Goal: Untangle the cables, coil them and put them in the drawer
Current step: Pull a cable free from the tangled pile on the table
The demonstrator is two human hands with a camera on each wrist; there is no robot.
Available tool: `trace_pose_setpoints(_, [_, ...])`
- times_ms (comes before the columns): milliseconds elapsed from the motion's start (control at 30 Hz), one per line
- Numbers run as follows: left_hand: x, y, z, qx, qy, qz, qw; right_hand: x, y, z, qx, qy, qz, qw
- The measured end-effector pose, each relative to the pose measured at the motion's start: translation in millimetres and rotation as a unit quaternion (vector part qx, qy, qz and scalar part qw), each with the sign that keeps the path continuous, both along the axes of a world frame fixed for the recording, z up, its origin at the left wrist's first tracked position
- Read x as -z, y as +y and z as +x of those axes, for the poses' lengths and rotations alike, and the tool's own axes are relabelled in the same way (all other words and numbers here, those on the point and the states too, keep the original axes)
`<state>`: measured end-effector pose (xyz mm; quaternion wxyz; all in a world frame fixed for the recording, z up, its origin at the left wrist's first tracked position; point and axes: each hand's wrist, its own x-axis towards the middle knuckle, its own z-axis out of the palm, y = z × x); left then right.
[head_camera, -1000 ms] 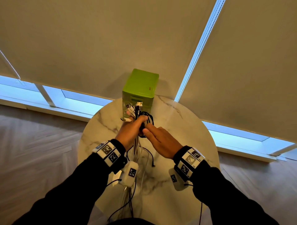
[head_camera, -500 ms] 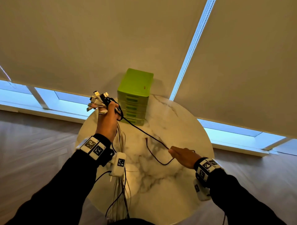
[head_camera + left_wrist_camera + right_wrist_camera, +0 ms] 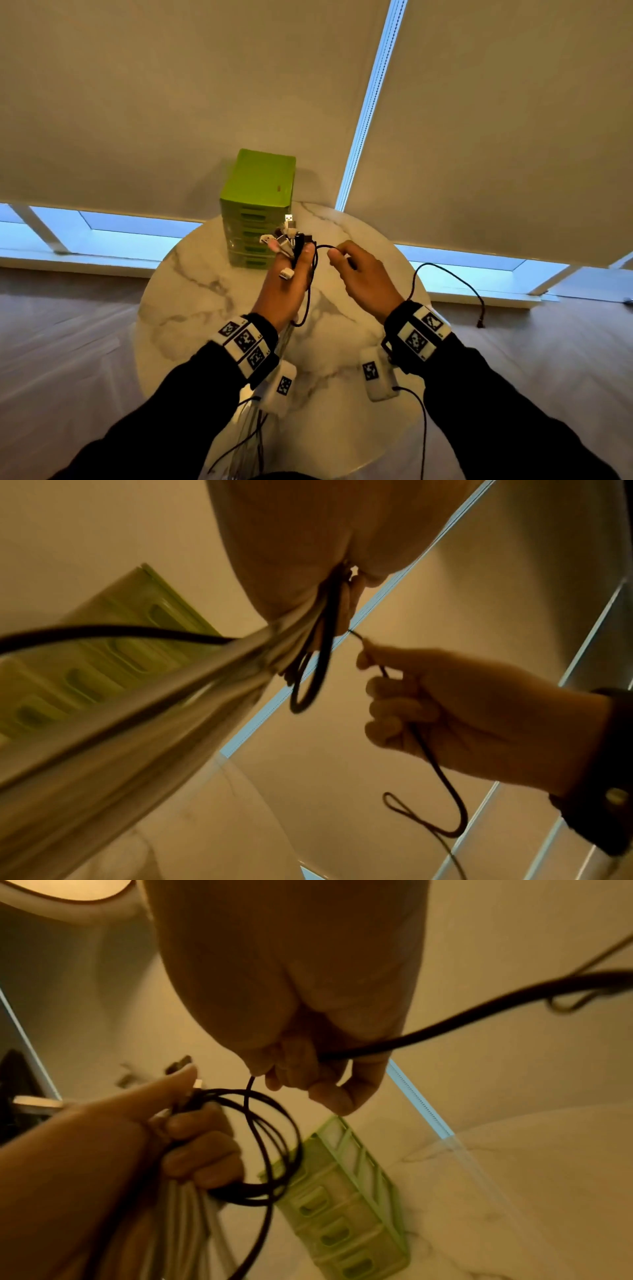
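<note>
My left hand (image 3: 291, 274) grips a bundle of white and black cables (image 3: 286, 240), with their plugs sticking up above the fist. Black loops (image 3: 270, 1150) hang from that fist beside the white strands (image 3: 137, 696). My right hand (image 3: 346, 260) is just to the right and pinches the black cable (image 3: 322, 247) between thumb and fingers. The cable's free tail (image 3: 445, 270) arcs off to the right past the table edge and ends in a plug (image 3: 480, 323). The green drawer unit (image 3: 257, 202) stands behind both hands, all its drawers closed.
The round marble table (image 3: 191, 301) lies under the hands, bare on the left and in front. More cable strands (image 3: 253, 438) hang from the left fist over the near edge. Window blinds (image 3: 479, 120) fill the background, with wooden floor (image 3: 68, 342) on both sides.
The left hand has come back from the raised left side to the front of the drawer unit. The right hand has risen from low on the right to meet it, bringing the black cable.
</note>
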<state>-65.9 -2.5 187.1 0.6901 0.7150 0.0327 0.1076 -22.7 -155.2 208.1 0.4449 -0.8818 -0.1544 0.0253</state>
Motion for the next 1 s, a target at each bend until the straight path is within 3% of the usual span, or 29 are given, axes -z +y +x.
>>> trace_pose_setpoints(200, [-2.0,-16.4,12.3,0.018,0.082,-0.151,0.985,-19.8,-8.7,-16.8,-0.082,0.005,0.01,0.997])
trace_pose_setpoints(533, [-5.7,-68.0,19.6,0.139,0.18,-0.167,0.959,-9.8,-76.5,-34.4,-0.087,-0.008,-0.046,0.995])
trace_pose_setpoints(767, [-12.7,-125.6,28.1,0.125,0.146,-0.159,0.968,5.6,-149.0,-72.4,-0.004,0.101,-0.082,0.992])
trace_pose_setpoints(1000, [-4.5,-187.8,32.5,0.226,0.101,-0.074,0.966,20.0,-236.7,-91.5,0.137,0.085,-0.168,0.972])
